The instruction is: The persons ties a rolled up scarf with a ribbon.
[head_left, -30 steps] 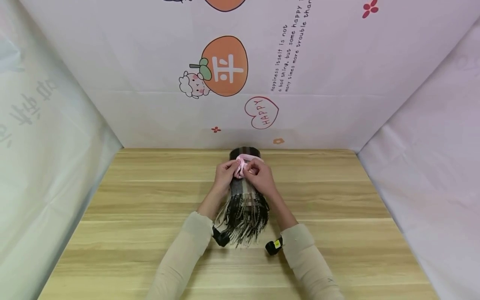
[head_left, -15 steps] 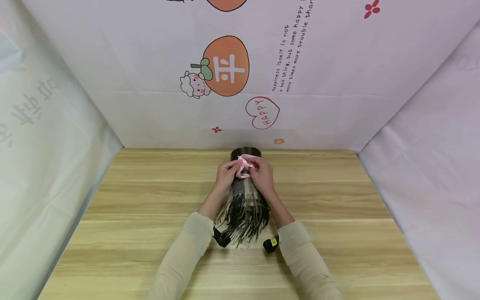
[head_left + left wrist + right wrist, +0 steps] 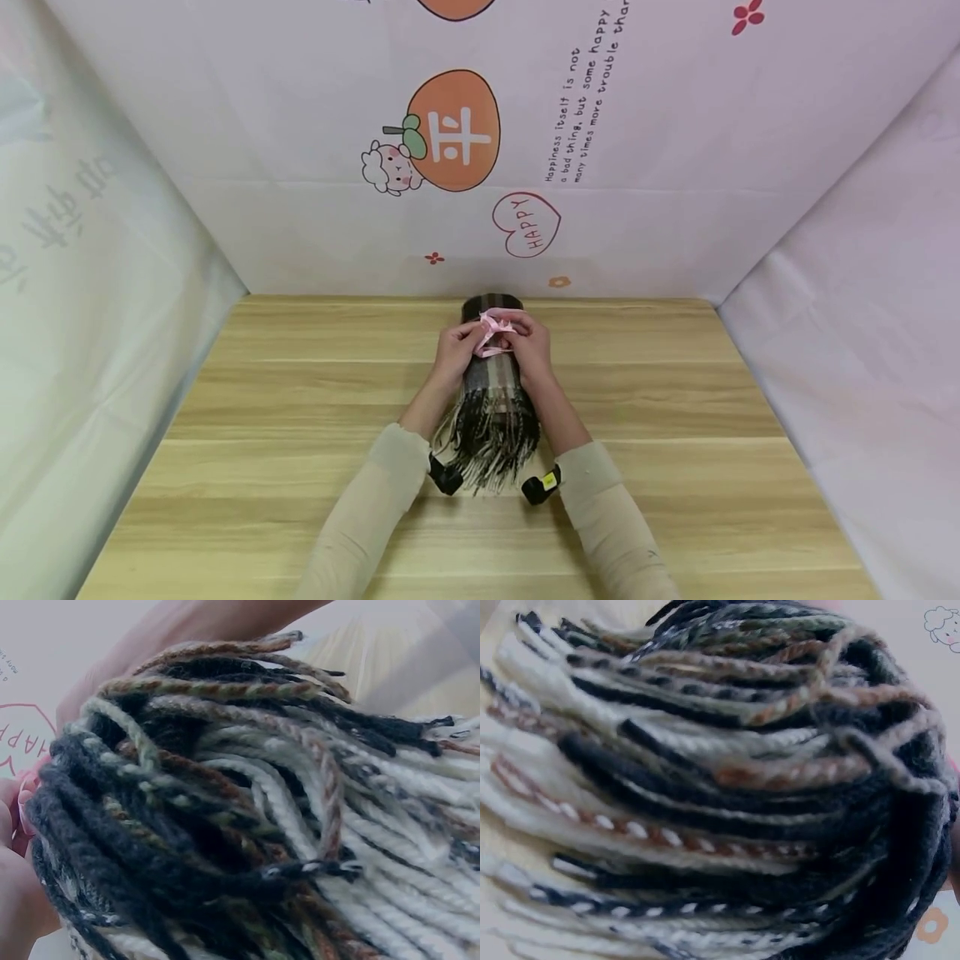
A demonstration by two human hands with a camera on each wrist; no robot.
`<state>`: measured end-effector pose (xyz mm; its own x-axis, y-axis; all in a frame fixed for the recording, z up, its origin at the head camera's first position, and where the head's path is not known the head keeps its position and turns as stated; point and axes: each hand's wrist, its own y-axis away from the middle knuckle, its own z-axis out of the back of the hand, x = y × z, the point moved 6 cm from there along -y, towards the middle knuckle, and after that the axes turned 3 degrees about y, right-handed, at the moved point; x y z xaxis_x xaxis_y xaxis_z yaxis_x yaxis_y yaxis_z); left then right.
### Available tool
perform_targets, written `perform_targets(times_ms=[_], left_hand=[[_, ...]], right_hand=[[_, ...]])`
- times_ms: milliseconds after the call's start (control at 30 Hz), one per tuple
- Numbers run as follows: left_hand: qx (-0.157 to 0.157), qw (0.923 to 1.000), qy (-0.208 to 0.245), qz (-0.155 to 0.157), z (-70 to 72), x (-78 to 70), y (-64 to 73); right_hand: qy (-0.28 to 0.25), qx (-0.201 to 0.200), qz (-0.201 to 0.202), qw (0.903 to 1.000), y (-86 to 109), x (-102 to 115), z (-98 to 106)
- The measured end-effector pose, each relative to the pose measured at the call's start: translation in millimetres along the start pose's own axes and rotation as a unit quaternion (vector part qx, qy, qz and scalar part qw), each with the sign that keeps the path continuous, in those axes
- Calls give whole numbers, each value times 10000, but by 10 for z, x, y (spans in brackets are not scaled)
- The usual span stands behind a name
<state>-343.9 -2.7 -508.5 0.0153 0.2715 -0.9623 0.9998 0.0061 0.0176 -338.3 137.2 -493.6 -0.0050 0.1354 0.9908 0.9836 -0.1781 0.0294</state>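
Note:
A rolled plaid scarf (image 3: pixel 491 377) in black, grey and brown lies on the table, its fringe pointing toward the person. Around its upper part runs a pink ribbon (image 3: pixel 495 325), crossed over itself on top. My left hand (image 3: pixel 454 350) pinches the ribbon at its left side with thumb and fingers. From the right, my right hand (image 3: pixel 532 346) grips another part of the ribbon, the fingers bent over the scarf. Both wrist views are mostly filled by twisted fringe strands (image 3: pixel 225 795); at the left wrist view's edge a bit of pink shows beside the fingers.
The wooden table (image 3: pixel 300 400) reaches back to a white printed wall sheet (image 3: pixel 330 242), right behind the scarf. White sheets also stand at both sides. Small black wrist cameras (image 3: pixel 447 477) sit under the sleeves, beside the fringe ends.
My right hand has shifted slightly up and outward with the ribbon. The ribbon now spreads wider over the scarf, its crossing more visible. My left hand stays nearly in place.

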Motion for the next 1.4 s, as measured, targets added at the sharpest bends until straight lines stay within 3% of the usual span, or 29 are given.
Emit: perform_targets(times_ms=[200, 467, 833, 1067, 1267, 1333, 1400], left_hand=[[100, 9997, -226, -64, -22, -4, 12], [332, 9990, -253, -149, -63, -24, 27], [377, 9993, -2, -77, -47, -1, 14], [360, 9993, 34, -26, -37, 8, 17], [348, 9993, -9, -156, -56, -19, 34], [391, 9989, -77, -265, -66, -31, 40], [423, 9982, -165, -382, -72, -42, 43]], right_hand=[[-118, -79, -80, 9999, 9, -19, 29], [-1218, 446, 130, 9915, 4, -20, 18], [-1559, 929, 138, 9833, 2, 9, -10], [-2399, 1094, -149, 9645, 19, 5, 6], [-2726, 760, -65, 9591, 28, 5, 1], [-3007, 711, 2, 9511, 29, 11, 0], [-3422, 806, 80, 9361, 24, 16, -6]])
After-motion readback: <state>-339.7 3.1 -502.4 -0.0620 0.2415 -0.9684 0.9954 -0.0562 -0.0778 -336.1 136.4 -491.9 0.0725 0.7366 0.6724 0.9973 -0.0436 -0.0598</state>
